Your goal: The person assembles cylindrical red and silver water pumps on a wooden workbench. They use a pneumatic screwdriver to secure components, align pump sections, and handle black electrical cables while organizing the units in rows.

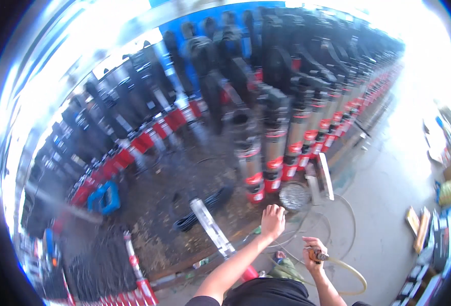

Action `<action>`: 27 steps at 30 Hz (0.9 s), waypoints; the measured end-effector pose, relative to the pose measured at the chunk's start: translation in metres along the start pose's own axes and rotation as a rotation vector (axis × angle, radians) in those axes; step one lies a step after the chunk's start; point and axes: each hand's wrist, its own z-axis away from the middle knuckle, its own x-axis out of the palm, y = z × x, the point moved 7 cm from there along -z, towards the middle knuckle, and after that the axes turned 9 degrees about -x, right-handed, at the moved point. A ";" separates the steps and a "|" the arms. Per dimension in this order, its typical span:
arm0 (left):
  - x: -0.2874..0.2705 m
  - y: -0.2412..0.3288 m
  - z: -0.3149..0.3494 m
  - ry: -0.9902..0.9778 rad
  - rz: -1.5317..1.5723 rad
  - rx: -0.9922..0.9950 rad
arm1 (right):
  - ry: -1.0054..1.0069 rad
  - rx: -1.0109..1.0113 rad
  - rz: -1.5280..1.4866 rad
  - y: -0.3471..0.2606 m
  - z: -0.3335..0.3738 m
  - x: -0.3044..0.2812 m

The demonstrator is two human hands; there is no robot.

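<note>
My right hand [314, 251] is closed around a brass-coloured fitting at the end of a pale yellow hose [359, 274], which curves away to the right and down. My left hand [273, 222] is raised ahead of my body, fingers loosely bent and a little apart, with nothing visible in it. Beneath my left forearm a silvery metal tube with a red end [213, 227] leans toward me. Just beyond my left hand lies a round grey container [295, 196], its contents too blurred to name. Upright black, silver and red cylinders [254, 178] stand close by.
Long rows of similar cylinders [327, 107] run away to the right and along the left. A dark coiled cable [205, 209] and a blue plastic object [103, 198] lie on the dirty surface. Hose loops [354, 224] lie on the floor. Boxes and tools [442, 234] line the right side.
</note>
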 end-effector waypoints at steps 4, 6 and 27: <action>0.090 0.005 -0.074 -0.205 -0.137 0.029 | 0.173 0.359 -0.331 0.022 0.043 -0.034; 0.109 0.014 -0.096 -0.301 -0.257 0.031 | 0.325 0.448 -0.479 0.025 0.056 -0.052; 0.132 -0.006 -0.106 -0.357 -0.030 -0.121 | 0.507 0.388 -0.450 0.034 0.021 -0.061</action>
